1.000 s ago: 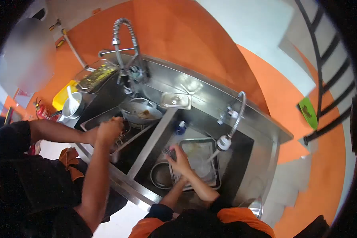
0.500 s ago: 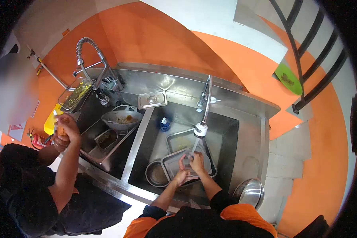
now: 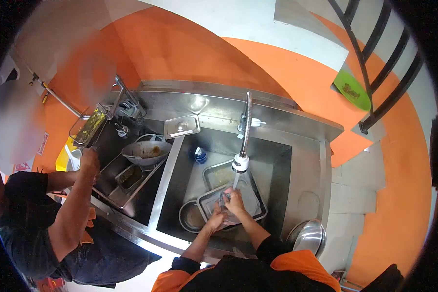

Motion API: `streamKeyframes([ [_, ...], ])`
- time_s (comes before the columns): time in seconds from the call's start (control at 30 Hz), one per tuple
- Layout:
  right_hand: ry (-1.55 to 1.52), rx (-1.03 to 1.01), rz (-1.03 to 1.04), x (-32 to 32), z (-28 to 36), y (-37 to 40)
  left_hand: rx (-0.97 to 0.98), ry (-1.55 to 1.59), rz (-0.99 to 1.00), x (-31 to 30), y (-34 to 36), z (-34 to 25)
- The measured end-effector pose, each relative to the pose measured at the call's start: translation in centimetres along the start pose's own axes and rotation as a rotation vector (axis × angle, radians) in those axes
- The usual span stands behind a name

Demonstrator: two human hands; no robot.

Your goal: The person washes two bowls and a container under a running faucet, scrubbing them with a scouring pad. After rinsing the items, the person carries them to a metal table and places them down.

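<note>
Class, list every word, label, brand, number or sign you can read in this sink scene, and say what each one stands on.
No text here can be read as it stands.
On the green sign, upper right: a dark mark, too small to read.
On the red and white label, at the left edge: blurred, unreadable.
On the blue bottle, in the right basin: no label legible.

What the left hand (image 3: 214, 220) and right hand (image 3: 235, 201) clasp under the tap (image 3: 240, 163) is too small to make out; the left arm covers part of the pan (image 3: 189, 219); a blurred patch hides the top of the far tap (image 3: 126, 97); the co-worker (image 3: 39, 228) is blurred at the head, cut off by the dark rim; so is the railing (image 3: 374, 58).
</note>
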State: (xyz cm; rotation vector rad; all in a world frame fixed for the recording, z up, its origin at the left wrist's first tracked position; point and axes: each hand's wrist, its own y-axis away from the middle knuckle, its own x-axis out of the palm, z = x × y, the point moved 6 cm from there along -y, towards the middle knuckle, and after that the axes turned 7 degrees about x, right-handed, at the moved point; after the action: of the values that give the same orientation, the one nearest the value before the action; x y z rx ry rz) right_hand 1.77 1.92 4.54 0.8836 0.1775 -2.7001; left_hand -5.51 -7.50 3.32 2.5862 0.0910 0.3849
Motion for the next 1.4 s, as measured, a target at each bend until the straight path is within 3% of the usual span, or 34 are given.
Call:
streamKeyframes([
  [0.13,-0.229,-0.009,0.189,1.1,0.0,1.1,0.028,0.028,0.052,-0.2,-0.1,0.4],
  [0.2,0.103,-0.053,-0.253,-0.5,0.0,0.0,0.001,0.04,0.046,-0.2,-0.2,0.8],
  [0.27,0.196,-0.004,-0.311,-0.9,0.8,-0.3,0.175,-0.078,0.095,-0.8,-1.7,1.3],
  [0.3,0.038,-0.04,-0.084,0.0,1.0,-0.3,-0.008,0.044,0.028,0.3,0.8,-2.2],
  [0.33,-0.122,-0.075,0.147,1.0,1.5,0.2,-0.003,0.043,0.023,-0.3,0.8,-2.2],
  [0.37,-0.144,-0.061,0.228,1.2,1.7,0.5,-0.003,0.023,0.094,-0.5,0.7,-1.8],
  [0.43,-0.229,-0.022,0.152,1.1,1.0,0.6,-0.057,0.136,0.196,-0.8,0.8,-0.3],
  [0.47,-0.097,0.03,-0.017,0.6,1.2,0.5,-0.032,0.122,0.227,-1.7,-0.4,4.4],
  [0.5,0.064,0.149,-0.226,1.0,-1.3,0.2,0.011,0.107,0.237,-2.4,-2.1,7.9],
  [0.57,-0.006,0.318,-0.289,2.5,-6.3,-0.5,0.162,0.015,0.099,-0.2,0.9,2.6],
  [0.6,0.157,0.251,-0.511,4.4,-9.8,-0.6,0.724,-0.684,-0.148,-1.2,-1.4,3.8],
  [0.63,-0.026,0.4,-0.034,2.8,-4.8,-0.8,0.604,-0.566,-0.141,-2.2,-1.8,2.6],
  [0.67,-0.09,0.246,0.068,3.5,-3.4,-0.6,0.489,-0.442,-0.11,-2.0,-1.4,1.5],
  [0.7,-0.148,0.11,0.161,4.1,-2.9,-0.1,0.518,-0.436,-0.164,-2.4,-0.2,-1.1],
  [0.73,-0.139,0.074,0.189,3.4,-0.7,-0.4,0.331,-0.243,-0.085,-2.2,1.0,-2.4],
  [0.77,-0.283,0.076,0.143,2.1,1.5,-0.2,0.142,-0.048,0.011,-1.7,1.8,-2.2],
  [0.83,-0.433,0.066,0.108,2.5,1.7,-0.3,0.093,0.041,0.015,-1.8,0.3,0.7],
  [0.9,0.198,0.171,-0.406,2.0,-1.8,-1.0,0.15,0.02,-0.04,-1.1,0.4,1.4],
  [0.93,0.186,0.152,-0.412,2.3,-1.7,-1.4,0.187,-0.004,-0.077,-0.7,1.3,0.0],
  [1.0,0.076,0.378,-0.221,3.6,-3.5,-1.4,0.25,-0.013,-0.06,-0.4,5.6,-4.8],
  [1.03,-0.15,0.2,-0.135,4.0,-2.6,-1.0,0.284,-0.016,-0.042,-0.1,7.3,-6.7],
  [1.13,-0.162,0.152,-0.025,3.5,-1.1,-0.4,0.131,-0.021,-0.084,-1.4,4.3,-3.2],
  [1.2,-0.06,0.24,-0.044,2.7,-0.7,-0.6,0.218,-0.066,-0.194,-1.2,3.8,-2.0],
  [1.27,0.624,0.288,-0.447,-1.0,2.1,0.5,0.401,-0.216,-0.287,-1.4,4.7,-3.4],
  [1.3,0.529,0.484,-0.088,-2.0,3.0,0.0,0.495,-0.289,-0.33,-1.3,5.2,-4.3],
  [1.33,0.528,0.485,-0.092,-2.1,2.1,-0.4,0.492,-0.201,-0.296,-1.8,5.6,-4.5],
  [1.4,0.067,0.508,0.063,-0.3,-1.7,-1.1,0.43,-0.008,-0.172,-2.3,6.0,-3.2],
])
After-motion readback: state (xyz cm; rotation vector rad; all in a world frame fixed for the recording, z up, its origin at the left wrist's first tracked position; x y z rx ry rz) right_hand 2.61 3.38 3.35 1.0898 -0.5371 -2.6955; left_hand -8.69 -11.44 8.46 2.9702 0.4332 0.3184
